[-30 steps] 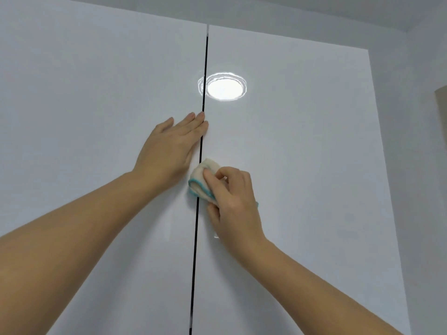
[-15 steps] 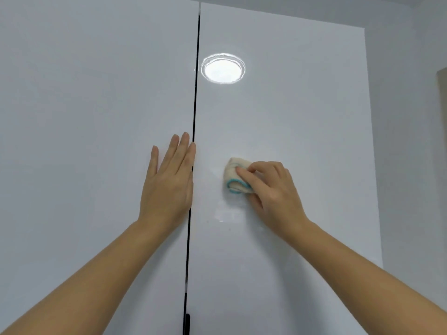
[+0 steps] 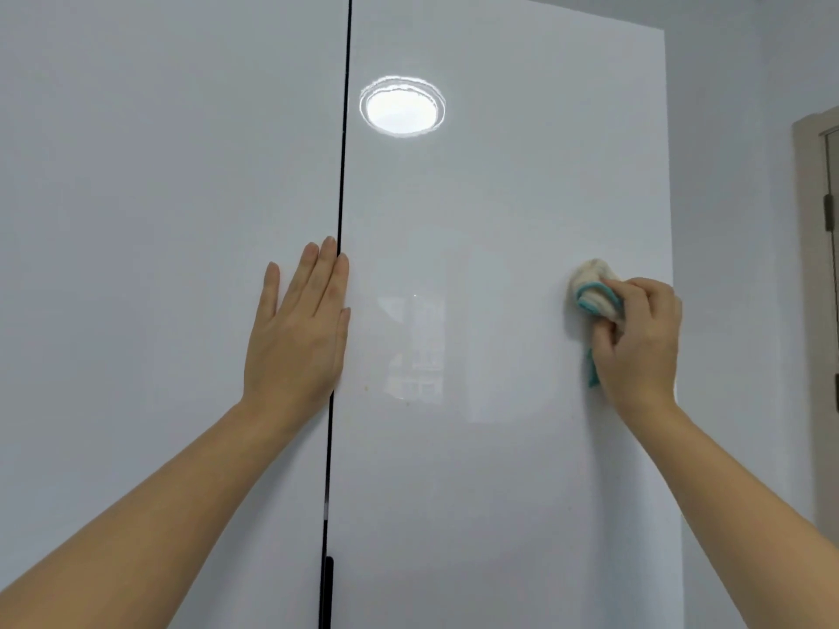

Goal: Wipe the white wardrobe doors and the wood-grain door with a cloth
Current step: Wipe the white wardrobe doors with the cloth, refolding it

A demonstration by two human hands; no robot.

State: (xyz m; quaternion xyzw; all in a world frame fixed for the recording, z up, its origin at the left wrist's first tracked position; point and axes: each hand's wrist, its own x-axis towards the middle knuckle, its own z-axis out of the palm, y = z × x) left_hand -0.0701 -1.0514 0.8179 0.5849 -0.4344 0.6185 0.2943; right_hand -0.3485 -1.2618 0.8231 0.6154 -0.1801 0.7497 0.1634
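Note:
Two glossy white wardrobe doors fill the view: the left door [image 3: 159,220] and the right door [image 3: 499,211], split by a thin dark gap. My left hand [image 3: 297,329] lies flat with straight fingers on the left door, right beside the gap. My right hand [image 3: 638,338] grips a bunched cream cloth with a teal edge [image 3: 592,290] and presses it against the right door close to that door's right edge. At the far right a strip of the wood-grain door frame [image 3: 815,265] shows.
A round ceiling light is mirrored on the right door [image 3: 402,106]. A pale wall [image 3: 735,220] runs between the wardrobe and the wood-grain frame. A dark handle [image 3: 328,583] sits low in the gap between the doors.
My right hand has swept the cloth to the right, from beside the gap to near the right door's outer edge. My left hand has stayed flat on the left door.

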